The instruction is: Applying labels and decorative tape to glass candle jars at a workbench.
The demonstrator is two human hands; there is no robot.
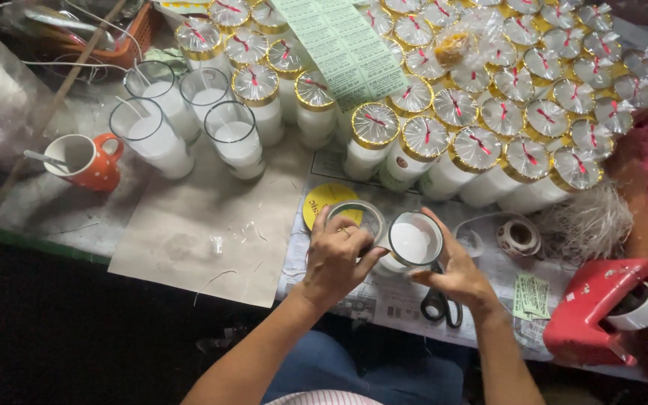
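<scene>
The left hand [337, 257] is gripping the rim of a clear glass candle jar filled with smooth white wax [412, 244], fingers curled narrowly around its near side, while the right hand [455, 276] is cupping the same jar from below and the right; the jar is tilting toward the camera, just above the table's front edge. Four uncovered glass candles [189, 120] are standing at the rear left, wicks showing. Behind them, dozens of finished candles capped in crinkly cellophane with gold bands and red ties [489, 97] are crowding the table; too many to count. Black-handled scissors [439, 304] are lying under the hands, beside a glossy red tape dispenser [601, 307] and an orange ceramic mug [88, 159]. Worn newspaper and brown paper [196, 225] are covering the tabletop.
</scene>
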